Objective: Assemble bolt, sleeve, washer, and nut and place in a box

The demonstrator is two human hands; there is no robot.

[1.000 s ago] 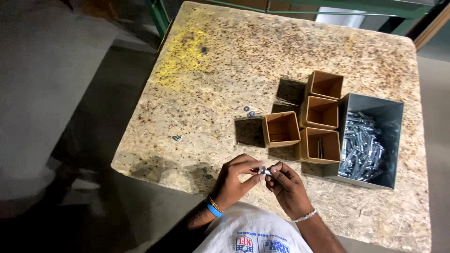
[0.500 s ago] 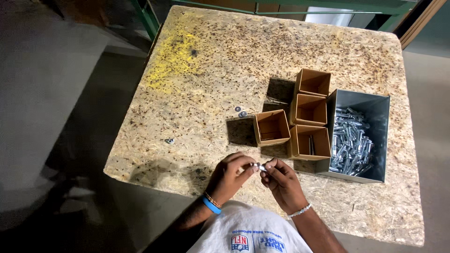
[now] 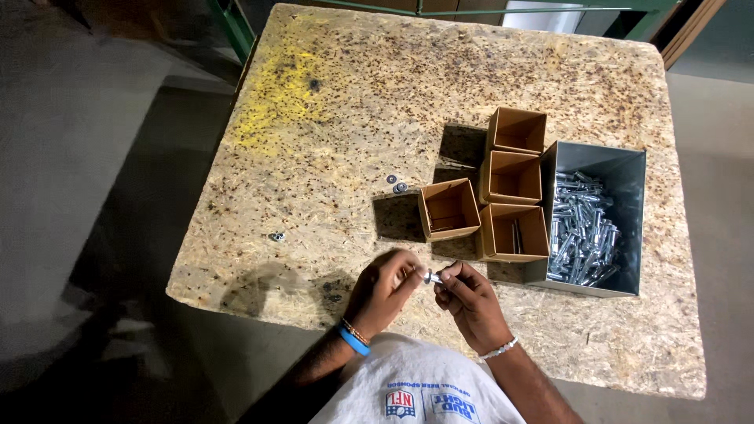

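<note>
My left hand (image 3: pixel 385 289) and my right hand (image 3: pixel 466 300) meet near the front edge of the chipboard table (image 3: pixel 330 126). Both pinch one small silver bolt (image 3: pixel 432 277) between their fingertips, left on one end and right on the other. Just beyond them stand several small open cardboard boxes: one (image 3: pixel 448 209) sits apart to the left, and one (image 3: pixel 513 233) holds a bolt. A grey metal bin (image 3: pixel 594 218) at the right is full of silver bolts.
Two loose washers (image 3: pixel 396 184) lie on the table left of the boxes, and a small nut (image 3: pixel 276 236) lies near the left edge. A yellow paint patch (image 3: pixel 283 94) marks the far left corner. Grey floor surrounds the table.
My hands keep working the bolt in about the same spot. The view has shifted slightly, so the table and boxes sit a little lower and more to the left.
</note>
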